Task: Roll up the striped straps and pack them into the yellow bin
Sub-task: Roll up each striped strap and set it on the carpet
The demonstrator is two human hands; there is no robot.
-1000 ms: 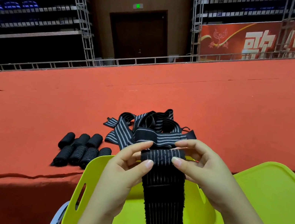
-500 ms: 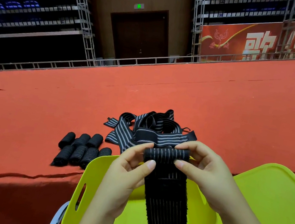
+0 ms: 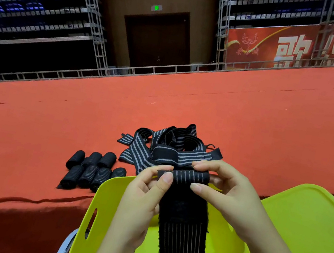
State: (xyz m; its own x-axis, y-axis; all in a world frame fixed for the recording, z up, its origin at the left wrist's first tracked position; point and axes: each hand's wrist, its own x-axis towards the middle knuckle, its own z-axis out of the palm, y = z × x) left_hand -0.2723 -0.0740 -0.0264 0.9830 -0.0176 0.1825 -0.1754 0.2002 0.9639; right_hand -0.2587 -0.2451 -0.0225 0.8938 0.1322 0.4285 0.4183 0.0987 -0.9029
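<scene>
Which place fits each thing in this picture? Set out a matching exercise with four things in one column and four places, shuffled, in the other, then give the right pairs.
Things
1. strap being rolled
2. finished rolls
3. loose strap pile
4. yellow lid

Places
A. tangled on the red cloth beyond the hands
B. at the right of the yellow bin
C. pinched between left hand and right hand, tail hanging into the bin
D. lying in rows on the cloth, left of the bin

Pairs: 1-C, 2-D, 3-A, 4-B
</scene>
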